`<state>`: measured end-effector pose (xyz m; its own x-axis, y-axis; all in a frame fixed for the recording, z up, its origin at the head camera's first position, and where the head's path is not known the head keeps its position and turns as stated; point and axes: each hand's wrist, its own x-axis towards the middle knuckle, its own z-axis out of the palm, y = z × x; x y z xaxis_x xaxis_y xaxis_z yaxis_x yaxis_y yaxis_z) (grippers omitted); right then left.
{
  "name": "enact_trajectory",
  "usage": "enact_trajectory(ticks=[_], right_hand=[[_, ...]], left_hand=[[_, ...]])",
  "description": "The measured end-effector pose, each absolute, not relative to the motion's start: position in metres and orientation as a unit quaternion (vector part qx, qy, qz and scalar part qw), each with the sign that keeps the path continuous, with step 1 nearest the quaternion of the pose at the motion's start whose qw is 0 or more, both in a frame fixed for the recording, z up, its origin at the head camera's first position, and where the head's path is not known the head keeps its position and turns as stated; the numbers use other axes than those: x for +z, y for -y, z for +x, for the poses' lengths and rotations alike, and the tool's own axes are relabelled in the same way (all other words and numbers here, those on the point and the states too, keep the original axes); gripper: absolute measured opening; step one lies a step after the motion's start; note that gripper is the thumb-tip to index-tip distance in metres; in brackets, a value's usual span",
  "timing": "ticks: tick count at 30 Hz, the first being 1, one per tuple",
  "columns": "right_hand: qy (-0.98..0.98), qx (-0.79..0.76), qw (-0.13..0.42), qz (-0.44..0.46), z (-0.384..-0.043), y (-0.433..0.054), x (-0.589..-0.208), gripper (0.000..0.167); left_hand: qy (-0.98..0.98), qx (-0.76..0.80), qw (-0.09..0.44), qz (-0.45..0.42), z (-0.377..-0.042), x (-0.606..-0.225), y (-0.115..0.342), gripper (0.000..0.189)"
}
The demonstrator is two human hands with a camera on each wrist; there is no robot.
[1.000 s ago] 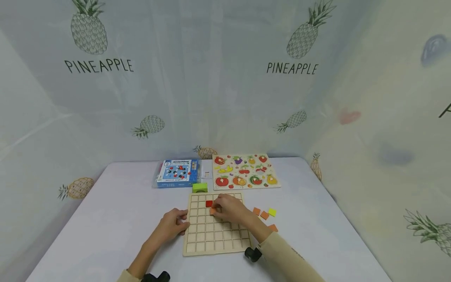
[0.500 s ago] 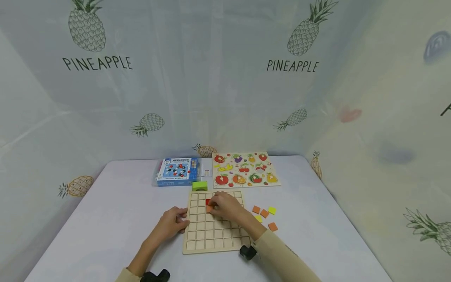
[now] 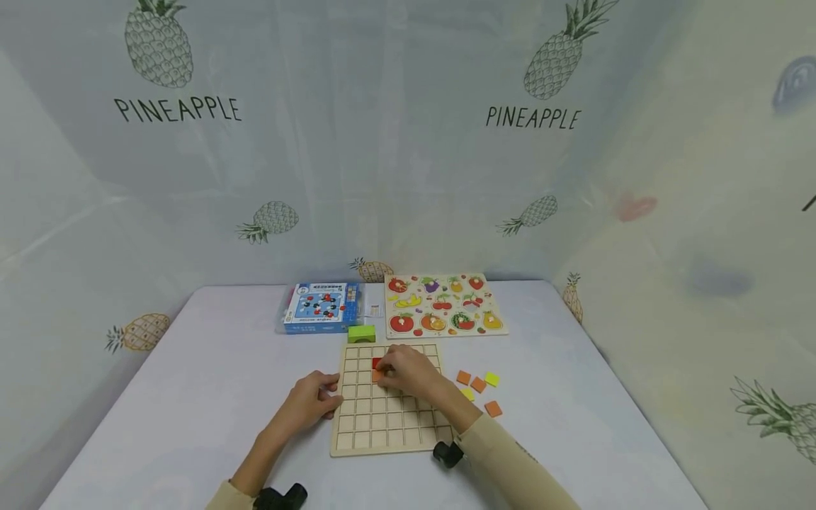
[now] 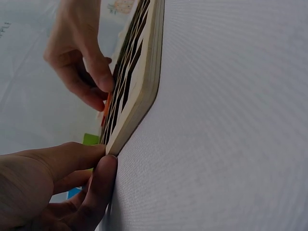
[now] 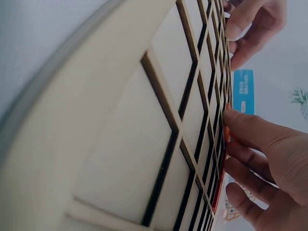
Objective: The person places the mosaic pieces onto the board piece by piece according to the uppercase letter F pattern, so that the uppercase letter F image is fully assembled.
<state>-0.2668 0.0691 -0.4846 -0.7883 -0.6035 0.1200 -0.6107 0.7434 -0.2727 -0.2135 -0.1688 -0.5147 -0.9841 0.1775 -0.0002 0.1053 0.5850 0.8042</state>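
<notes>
A wooden grid board [image 3: 385, 423] lies flat on the white table. My left hand [image 3: 309, 402] pinches its left edge between thumb and fingers, as the left wrist view [image 4: 72, 178] shows up close. Over the board's upper middle, my right hand [image 3: 411, 372] pinches a square orange tile [image 3: 377, 377], which sits at a cell just below a red tile [image 3: 376, 363]. The right thumb meets the orange tile in the right wrist view; the curled fingers partly hide both tiles in the head view.
Loose orange tiles [image 3: 493, 409] and yellow tiles [image 3: 492, 379] lie right of the board by the right forearm. A green block [image 3: 361, 334] stands behind the board. Farther back are a blue boxed set [image 3: 321, 308] and a fruit puzzle board [image 3: 417, 320].
My right hand has shifted slightly left, bringing the orange tile to the cell below the red one. A yellow tile by the forearm shows more. My left hand stays at the board's edge.
</notes>
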Motion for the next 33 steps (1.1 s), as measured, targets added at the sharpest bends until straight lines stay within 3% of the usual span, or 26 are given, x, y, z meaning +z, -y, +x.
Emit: enact_trajectory(ticks=[10,21,33], right_hand=[[0.938,0.180,-0.006,0.297,-0.266,-0.115,-0.474,0.029],[0.972,0.160,0.008,0.171,-0.254,-0.207,-0.472,0.038],[0.971,0.154,0.022,0.183,-0.246,-0.226,-0.484,0.031]], left_hand=[[-0.887,0.451,0.046,0.089,-0.214,-0.514,0.165,0.049],[-0.885,0.454,0.047,0.096,-0.218,-0.512,0.159,0.049],[-0.892,0.442,0.050,0.081,-0.215,-0.513,0.169,0.050]])
